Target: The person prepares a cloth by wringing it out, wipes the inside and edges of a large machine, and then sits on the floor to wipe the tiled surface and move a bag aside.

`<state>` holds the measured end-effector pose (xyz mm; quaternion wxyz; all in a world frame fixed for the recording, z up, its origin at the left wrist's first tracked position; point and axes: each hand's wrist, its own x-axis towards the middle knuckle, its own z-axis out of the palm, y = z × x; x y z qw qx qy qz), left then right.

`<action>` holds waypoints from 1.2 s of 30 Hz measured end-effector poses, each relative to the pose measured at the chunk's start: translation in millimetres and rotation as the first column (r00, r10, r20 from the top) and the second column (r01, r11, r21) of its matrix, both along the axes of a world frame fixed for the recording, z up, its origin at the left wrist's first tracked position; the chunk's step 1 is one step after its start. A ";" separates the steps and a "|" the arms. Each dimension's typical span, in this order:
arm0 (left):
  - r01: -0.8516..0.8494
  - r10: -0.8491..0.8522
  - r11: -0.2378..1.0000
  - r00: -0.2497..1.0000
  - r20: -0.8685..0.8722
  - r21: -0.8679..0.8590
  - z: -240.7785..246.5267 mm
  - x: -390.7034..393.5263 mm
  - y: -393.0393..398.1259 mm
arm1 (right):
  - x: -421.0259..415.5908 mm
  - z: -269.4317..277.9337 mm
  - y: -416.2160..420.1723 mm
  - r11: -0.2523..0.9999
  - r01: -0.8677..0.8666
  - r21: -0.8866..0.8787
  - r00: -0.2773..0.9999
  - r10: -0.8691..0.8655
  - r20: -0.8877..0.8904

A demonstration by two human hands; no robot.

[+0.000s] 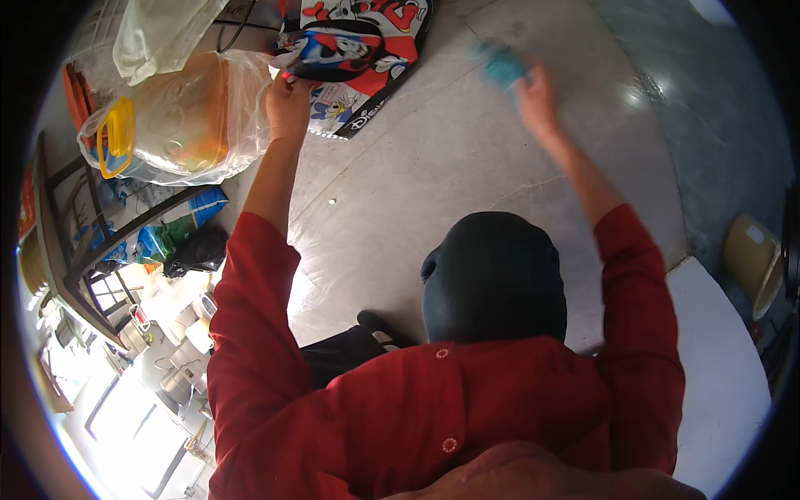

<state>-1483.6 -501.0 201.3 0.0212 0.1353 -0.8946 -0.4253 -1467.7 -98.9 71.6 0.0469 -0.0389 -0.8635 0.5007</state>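
My left hand (289, 106) is raised at the upper left, its fingertips closed on the near end of a small black-edged pouch (340, 50) with a cartoon print. A small bright red spot shows at those fingertips. Behind the pouch lies a large shopping bag (369, 103) printed with cartoon figures and the Disney name. Farther right, my right hand (537, 94) grips a crumpled teal cloth (502, 67) over the grey floor. Both hand and cloth are blurred.
Left of the pouch sits a clear plastic bag (244, 137) around a large container with a yellow handle (117, 137). Below are a dark metal frame (134, 231) and packets. A dark rounded thing (494, 275) is before my body. A beige bin (750, 262) stands at right.
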 end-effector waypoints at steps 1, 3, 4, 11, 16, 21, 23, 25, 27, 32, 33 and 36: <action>-0.051 0.053 0.993 0.999 -0.011 0.105 2.5 -3.0 1.6 | -38.3 -28.6 41.0 0.986 0.084 0.141 0.992 -0.097 0.084; -0.115 0.126 0.938 0.992 -0.013 0.328 17.5 -18.3 22.0 | -104.6 -85.5 138.6 0.897 0.134 0.421 0.991 -0.126 -0.046; -0.124 0.145 0.928 0.989 -0.036 0.351 25.4 -24.5 36.5 | -124.5 -101.8 170.0 0.842 0.103 0.529 0.995 -0.083 -0.062; -0.124 0.267 0.877 0.929 -0.257 0.464 89.6 9.0 45.1 | -69.6 -48.6 -104.0 0.777 -0.076 0.625 0.981 0.171 -0.094; -0.122 0.321 0.874 0.871 -0.372 0.469 128.1 20.6 62.3 | 66.3 -44.4 -206.1 0.698 -0.546 0.463 0.744 0.658 -0.116; -0.232 -0.303 0.379 0.884 -0.357 -0.896 176.5 109.0 9.9 | 64.2 -17.1 -152.2 0.737 -0.660 0.147 0.731 0.675 -0.100; -0.307 -0.172 0.426 0.896 -0.409 -0.851 191.2 161.0 -6.8 | 24.1 -30.0 -120.0 0.952 -0.279 0.125 0.957 0.287 -0.047; -0.301 -0.106 0.311 0.932 -0.348 -0.901 215.0 205.9 -15.7 | -39.0 -37.3 -88.5 0.908 -0.142 0.394 0.910 0.276 -0.308; -0.337 -0.096 0.207 0.927 -0.361 -0.919 233.2 231.8 -12.1 | -109.0 -39.4 -82.6 0.891 -0.173 0.419 0.844 0.354 -0.404; -0.337 0.053 0.470 0.933 -0.355 -0.816 261.0 300.7 -29.6 | -159.9 -44.7 -168.1 0.861 -0.087 0.501 0.948 0.227 -0.224; -0.352 0.101 0.611 0.923 -0.371 -0.709 264.7 323.1 -39.2 | -147.9 -22.6 -190.9 0.843 -0.134 0.521 0.963 0.234 -0.132; -0.375 0.140 0.715 0.904 -0.405 -0.591 270.1 340.5 -44.1 | -125.4 -38.9 -243.9 0.781 -0.177 0.599 0.893 0.383 -0.236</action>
